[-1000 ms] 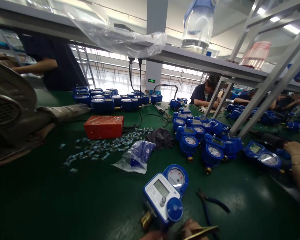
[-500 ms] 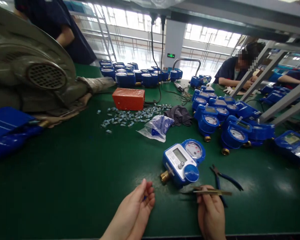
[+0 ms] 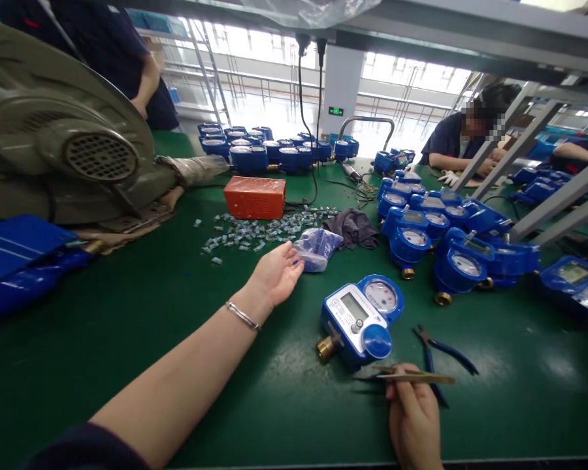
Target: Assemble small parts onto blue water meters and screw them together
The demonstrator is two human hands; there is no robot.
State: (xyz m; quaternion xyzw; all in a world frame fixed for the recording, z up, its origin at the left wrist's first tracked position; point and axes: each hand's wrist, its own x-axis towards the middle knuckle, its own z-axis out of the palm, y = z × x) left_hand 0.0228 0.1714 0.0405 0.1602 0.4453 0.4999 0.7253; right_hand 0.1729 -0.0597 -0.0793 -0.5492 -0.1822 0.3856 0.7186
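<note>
My left hand (image 3: 277,273), palm turned up and fingers half curled, is at the near edge of a clear plastic bag (image 3: 318,248) of blue pieces. A small blue piece (image 3: 296,262) shows at its fingers; its exact shape is too small to tell. Between thumb and fingers my right hand (image 3: 414,411) holds brass-coloured tweezers (image 3: 421,377), their tips pointing left. Just beyond the tweezers a blue water meter (image 3: 357,320) lies on the green table, with a display, a round dial, a blue cap and a brass fitting. Beside my right hand lie blue-handled pliers (image 3: 451,352).
Several small clear parts (image 3: 255,230) are scattered before an orange box (image 3: 255,197). A grey cloth (image 3: 353,228) lies beside the bag. More meters (image 3: 411,238) crowd the right and back. A large blower (image 3: 63,130) stands left; co-workers (image 3: 463,140) are beyond the table.
My left hand has moved forward from beside the meter to the plastic bag, its forearm now stretched across the table. The right hand with the tweezers has stayed in place.
</note>
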